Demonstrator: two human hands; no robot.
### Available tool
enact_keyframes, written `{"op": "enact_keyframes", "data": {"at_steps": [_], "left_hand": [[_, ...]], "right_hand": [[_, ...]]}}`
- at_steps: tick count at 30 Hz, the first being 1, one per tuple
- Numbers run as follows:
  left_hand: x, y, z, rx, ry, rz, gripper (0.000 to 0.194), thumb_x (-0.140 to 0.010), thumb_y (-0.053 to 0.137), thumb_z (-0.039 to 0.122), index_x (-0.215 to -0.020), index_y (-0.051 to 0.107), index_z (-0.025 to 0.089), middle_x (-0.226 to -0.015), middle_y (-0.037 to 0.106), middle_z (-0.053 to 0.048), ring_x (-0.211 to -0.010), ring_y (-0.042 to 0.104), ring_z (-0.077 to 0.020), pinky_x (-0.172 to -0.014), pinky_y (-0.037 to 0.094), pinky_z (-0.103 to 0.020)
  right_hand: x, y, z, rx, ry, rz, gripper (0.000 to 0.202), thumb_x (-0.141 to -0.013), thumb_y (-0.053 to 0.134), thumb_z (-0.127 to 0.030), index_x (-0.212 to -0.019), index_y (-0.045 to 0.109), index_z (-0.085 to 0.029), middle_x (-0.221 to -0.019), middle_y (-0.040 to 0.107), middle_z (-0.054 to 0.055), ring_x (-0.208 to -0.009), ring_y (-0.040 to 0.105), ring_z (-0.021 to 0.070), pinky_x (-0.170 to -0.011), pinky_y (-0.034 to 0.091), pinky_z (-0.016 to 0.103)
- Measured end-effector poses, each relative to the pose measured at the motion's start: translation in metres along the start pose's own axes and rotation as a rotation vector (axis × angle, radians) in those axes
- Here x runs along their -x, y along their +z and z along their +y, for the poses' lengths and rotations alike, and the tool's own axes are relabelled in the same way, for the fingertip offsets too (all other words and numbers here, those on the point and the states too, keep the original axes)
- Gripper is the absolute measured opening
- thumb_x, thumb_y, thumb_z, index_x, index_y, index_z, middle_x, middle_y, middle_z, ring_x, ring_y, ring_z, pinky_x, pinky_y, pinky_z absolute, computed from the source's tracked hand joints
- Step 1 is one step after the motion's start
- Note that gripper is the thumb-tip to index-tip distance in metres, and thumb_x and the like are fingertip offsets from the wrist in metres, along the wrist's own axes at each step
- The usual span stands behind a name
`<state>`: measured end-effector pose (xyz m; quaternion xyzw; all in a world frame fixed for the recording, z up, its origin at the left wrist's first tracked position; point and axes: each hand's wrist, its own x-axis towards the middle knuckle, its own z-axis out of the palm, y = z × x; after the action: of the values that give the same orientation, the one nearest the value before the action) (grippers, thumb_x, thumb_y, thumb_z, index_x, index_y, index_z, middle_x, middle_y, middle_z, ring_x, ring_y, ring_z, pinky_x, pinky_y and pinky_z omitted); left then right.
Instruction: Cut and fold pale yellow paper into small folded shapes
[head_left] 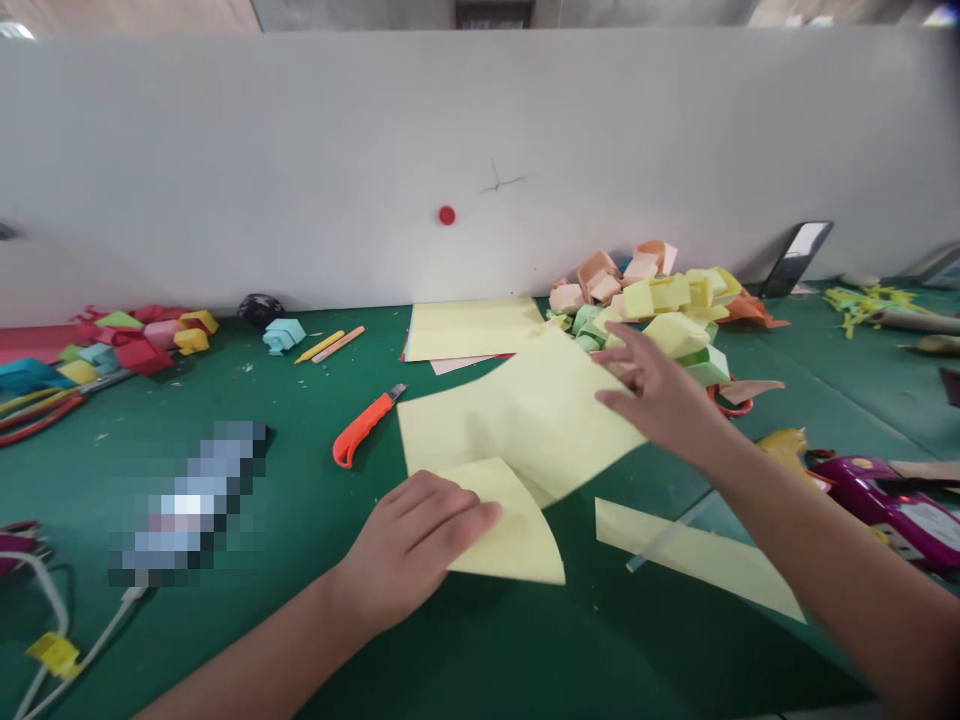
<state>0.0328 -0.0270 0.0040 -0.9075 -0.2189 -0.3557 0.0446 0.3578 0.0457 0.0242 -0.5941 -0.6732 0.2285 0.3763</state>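
A pale yellow sheet of paper (517, 410) spreads across the middle of the green table. Its near part, or a second piece of the same colour (517, 545), curls over toward me; I cannot tell whether the two are joined. My left hand (420, 540) grips this near piece, thumb on top and fingers folded. Over the sheet's right edge, my right hand (652, 390) is open, fingers spread, close to the pile of folded paper. An orange box cutter (367, 428), blade tip showing, lies left of the sheet.
Yellow sheets (472, 330) lie at the back, beside folded paper shapes (667, 300). A yellow strip (697, 555) rests at right, near a purple glue gun (892, 505). Left are a phone (199, 495), a blue paper shape (283, 336) and colourful shapes (142, 345). A white wall (300, 160) stands behind.
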Motion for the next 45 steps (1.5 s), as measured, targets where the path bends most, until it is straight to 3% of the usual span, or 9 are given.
{"op": "enact_keyframes", "data": {"at_steps": [3,7,13,19,25,29,36,40,45], "left_hand": [[-0.004,-0.004,0.008,0.01,0.116,-0.041,0.025,-0.098,0.051,0.009,-0.12,0.059,0.018,-0.093,0.072,-0.005,-0.084,0.065,-0.0171,-0.075,0.055,-0.031],[-0.002,0.005,0.01,0.007,0.159,-0.15,0.019,-0.097,0.056,0.011,-0.114,0.062,0.017,-0.092,0.072,-0.004,-0.084,0.064,-0.0165,-0.077,0.053,-0.031],[0.01,0.02,0.0,0.048,0.086,-0.352,0.022,-0.097,0.05,0.006,-0.112,0.063,0.015,-0.102,0.07,-0.007,-0.09,0.062,-0.0182,-0.08,0.051,-0.032],[0.016,0.023,-0.005,0.086,-0.031,-0.479,0.034,-0.09,0.053,0.006,-0.12,0.063,0.017,-0.118,0.069,-0.009,-0.107,0.062,-0.0223,-0.09,0.051,-0.036],[0.016,0.024,-0.006,0.083,-0.089,-0.488,0.039,-0.088,0.055,0.009,-0.125,0.064,0.017,-0.127,0.068,-0.01,-0.117,0.059,-0.0259,-0.102,0.046,-0.043],[0.016,0.027,-0.01,0.072,-0.152,-0.484,0.038,-0.091,0.057,0.017,-0.129,0.063,0.018,-0.131,0.067,-0.011,-0.123,0.057,-0.0285,-0.108,0.043,-0.049],[0.014,0.03,-0.013,0.037,-0.237,-0.554,0.064,-0.08,0.046,-0.003,-0.14,0.055,0.019,-0.146,0.057,-0.008,-0.138,0.05,-0.0283,-0.113,0.045,-0.052],[0.018,0.029,-0.014,0.089,-0.24,-0.578,0.073,-0.081,0.043,-0.003,-0.15,0.045,0.021,-0.154,0.049,-0.007,-0.146,0.041,-0.0256,-0.115,0.043,-0.052],[0.026,0.033,-0.019,0.137,-0.215,-0.551,0.079,-0.081,0.039,-0.006,-0.154,0.037,0.024,-0.159,0.041,-0.005,-0.151,0.03,-0.0219,-0.121,0.036,-0.052]], "right_hand": [[-0.039,-0.01,-0.002,-0.016,-0.138,0.14,0.072,-0.081,0.066,-0.03,-0.149,0.041,-0.034,-0.133,0.063,0.007,-0.075,0.061,0.0183,-0.07,0.056,0.038],[-0.092,-0.001,0.003,-0.024,-0.228,0.276,0.056,-0.08,0.067,-0.026,-0.135,0.056,-0.028,-0.125,0.067,0.007,-0.089,0.065,0.0217,-0.083,0.055,0.042],[-0.156,0.038,0.007,0.09,-0.22,0.269,0.05,-0.081,0.059,-0.024,-0.131,0.057,-0.021,-0.125,0.067,0.01,-0.099,0.065,0.0242,-0.084,0.054,0.04],[-0.189,0.077,0.008,0.22,-0.194,0.241,0.041,-0.081,0.05,-0.02,-0.121,0.061,-0.019,-0.122,0.065,0.013,-0.108,0.061,0.029,-0.092,0.049,0.047],[-0.181,0.073,0.017,0.443,-0.26,0.103,0.038,-0.085,0.047,-0.018,-0.119,0.066,-0.019,-0.135,0.058,0.016,-0.128,0.048,0.0347,-0.108,0.036,0.054],[-0.155,0.065,0.018,0.608,-0.325,-0.082,0.037,-0.089,0.054,-0.03,-0.12,0.07,-0.018,-0.151,0.048,0.014,-0.142,0.031,0.0435,-0.113,0.024,0.062],[-0.118,0.098,-0.001,0.739,-0.384,-0.446,0.056,-0.096,0.04,-0.059,-0.142,0.057,-0.032,-0.148,0.057,0.008,-0.13,0.05,0.0394,-0.109,0.035,0.056],[-0.124,0.111,-0.005,0.761,-0.321,-0.49,0.061,-0.099,0.033,-0.057,-0.149,0.05,-0.027,-0.152,0.051,0.012,-0.129,0.052,0.0427,-0.105,0.037,0.059],[-0.121,0.105,-0.006,0.752,-0.259,-0.48,0.067,-0.099,0.033,-0.058,-0.154,0.042,-0.021,-0.157,0.043,0.017,-0.137,0.043,0.0462,-0.11,0.031,0.062]]}}
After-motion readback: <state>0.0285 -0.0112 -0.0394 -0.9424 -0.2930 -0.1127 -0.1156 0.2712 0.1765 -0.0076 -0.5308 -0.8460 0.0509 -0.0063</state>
